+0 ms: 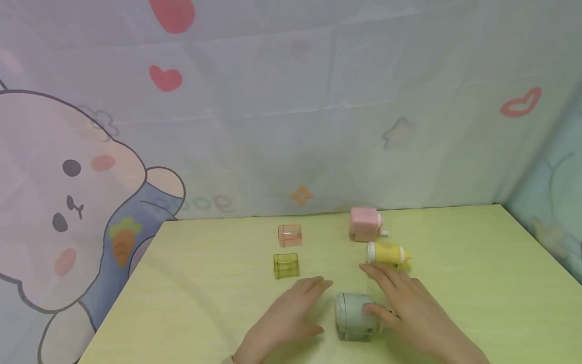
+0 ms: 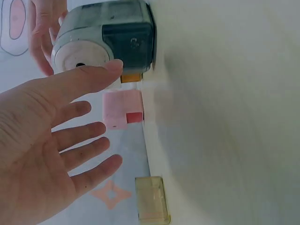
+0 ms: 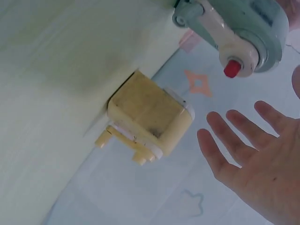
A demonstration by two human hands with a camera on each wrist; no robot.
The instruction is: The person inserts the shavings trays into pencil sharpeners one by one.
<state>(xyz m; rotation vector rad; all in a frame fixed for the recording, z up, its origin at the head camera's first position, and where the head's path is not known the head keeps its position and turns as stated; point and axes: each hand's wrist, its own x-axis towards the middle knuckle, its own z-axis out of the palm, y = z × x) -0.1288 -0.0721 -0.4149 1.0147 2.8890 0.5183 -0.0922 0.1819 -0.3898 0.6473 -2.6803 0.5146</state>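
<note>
A green hand-crank pencil sharpener (image 1: 356, 316) stands on the table between the two hands. My left hand (image 1: 288, 318) is to its left, fingers straight and spread; in the left wrist view its thumb overlaps the sharpener's round front. At the crank side is my right hand (image 1: 411, 306), its thumb overlapping the sharpener's body in the head view. Its fingers are extended and hold nothing in the right wrist view, where the white crank arm with a red knob (image 3: 232, 68) shows. Just beyond the right fingertips lies a yellow crank sharpener (image 1: 386, 253).
A pink crank sharpener (image 1: 365, 224) stands near the table's back edge. Left of it are a clear pink drawer (image 1: 290, 235) and a clear yellow drawer (image 1: 286, 266). A printed cloth (image 1: 273, 126) hangs behind the pale table (image 1: 191, 293).
</note>
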